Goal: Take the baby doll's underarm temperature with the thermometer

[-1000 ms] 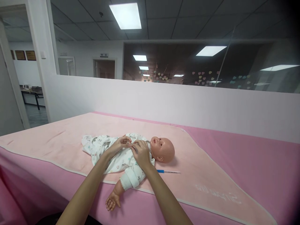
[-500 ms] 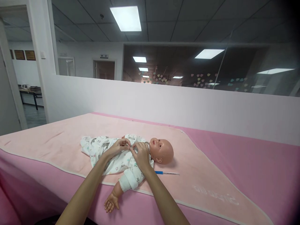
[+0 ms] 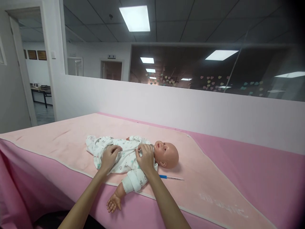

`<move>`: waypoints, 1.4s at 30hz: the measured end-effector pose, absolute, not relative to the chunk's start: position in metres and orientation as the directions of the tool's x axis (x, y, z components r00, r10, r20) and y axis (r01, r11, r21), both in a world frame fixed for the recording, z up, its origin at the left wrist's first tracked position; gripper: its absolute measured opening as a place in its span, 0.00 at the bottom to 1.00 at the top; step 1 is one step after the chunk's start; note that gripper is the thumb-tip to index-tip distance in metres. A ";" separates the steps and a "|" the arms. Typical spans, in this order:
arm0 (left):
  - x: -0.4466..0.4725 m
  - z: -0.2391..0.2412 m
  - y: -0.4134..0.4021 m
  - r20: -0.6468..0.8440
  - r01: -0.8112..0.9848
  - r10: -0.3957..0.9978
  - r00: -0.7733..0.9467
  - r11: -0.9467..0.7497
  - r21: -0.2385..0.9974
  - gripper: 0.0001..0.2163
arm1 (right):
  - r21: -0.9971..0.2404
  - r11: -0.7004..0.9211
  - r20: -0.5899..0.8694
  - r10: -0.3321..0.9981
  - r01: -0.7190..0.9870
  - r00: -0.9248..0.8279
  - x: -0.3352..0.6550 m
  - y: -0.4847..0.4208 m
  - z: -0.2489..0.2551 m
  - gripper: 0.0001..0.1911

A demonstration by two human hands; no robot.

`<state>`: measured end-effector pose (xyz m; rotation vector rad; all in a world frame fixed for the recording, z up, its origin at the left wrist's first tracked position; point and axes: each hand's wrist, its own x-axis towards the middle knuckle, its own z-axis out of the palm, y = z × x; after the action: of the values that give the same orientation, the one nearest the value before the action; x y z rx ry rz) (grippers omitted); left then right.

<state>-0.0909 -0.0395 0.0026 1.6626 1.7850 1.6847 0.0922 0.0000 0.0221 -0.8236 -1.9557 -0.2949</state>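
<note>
baby doll (image 3: 166, 155) on pink blanket (image 3: 59, 143) — our left hand (image 3: 110, 158) flat on its romper (image 3: 124, 159), right hand (image 3: 144, 158) pinching the collar; thermometer (image 3: 171, 177) beside.

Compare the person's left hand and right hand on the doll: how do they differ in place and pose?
The left hand lies over the belly of the doll, the right hand up by its neck. The left hand rests knuckles-up with fingers curled; the right hand seems to pinch the romper at its collar. Both touch the white printed romper.
</note>
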 end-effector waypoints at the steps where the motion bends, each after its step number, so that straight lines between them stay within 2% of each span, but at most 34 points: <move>1: -0.093 0.002 -0.042 0.534 0.585 0.797 -0.284 -0.297 0.755 0.10 | -0.077 0.763 0.851 0.386 0.642 -0.357 0.091 -0.002 0.023 0.03; 3: -0.095 0.002 -0.044 0.533 0.603 0.828 -0.175 -0.338 0.723 0.10 | 0.071 0.814 0.826 0.277 0.577 -0.491 0.087 -0.006 0.024 0.04; 5: -0.095 0.004 -0.045 0.529 0.602 0.837 -0.141 -0.351 0.717 0.11 | 0.213 0.846 0.764 0.167 0.489 -0.623 0.080 -0.009 0.025 0.06; 8: -0.092 0.006 -0.044 0.531 0.569 0.836 -0.142 -0.370 0.734 0.12 | 0.291 0.845 0.705 0.128 0.449 -0.698 0.068 -0.010 0.024 0.07; 17: -0.090 0.003 -0.038 0.488 0.454 0.855 -0.176 -0.369 0.811 0.13 | 0.121 0.785 0.757 0.323 0.608 -0.567 0.055 -0.006 0.020 0.06; 21: -0.089 0.001 -0.033 0.484 0.400 0.857 -0.176 -0.387 0.831 0.11 | 0.104 0.786 0.767 0.327 0.609 -0.553 0.054 -0.006 0.019 0.04; 29: -0.090 0.002 -0.033 0.482 0.393 0.860 -0.166 -0.390 0.832 0.12 | 0.116 0.855 0.754 0.255 0.505 -0.605 0.056 -0.002 0.020 0.05; 35: -0.091 0.005 -0.036 0.479 0.335 0.872 -0.103 -0.423 0.842 0.14 | 0.153 0.806 0.741 0.289 0.571 -0.606 0.055 -0.003 0.017 0.05; 42: -0.096 -0.002 -0.029 0.456 0.334 0.884 -0.104 -0.401 0.853 0.14 | 0.092 0.781 0.754 0.351 0.618 -0.555 0.056 -0.005 0.016 0.06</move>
<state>-0.0959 -0.0287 -0.0016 1.6992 1.3344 1.5264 0.0563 -0.0047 0.0162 -0.7159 -2.2071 -0.4497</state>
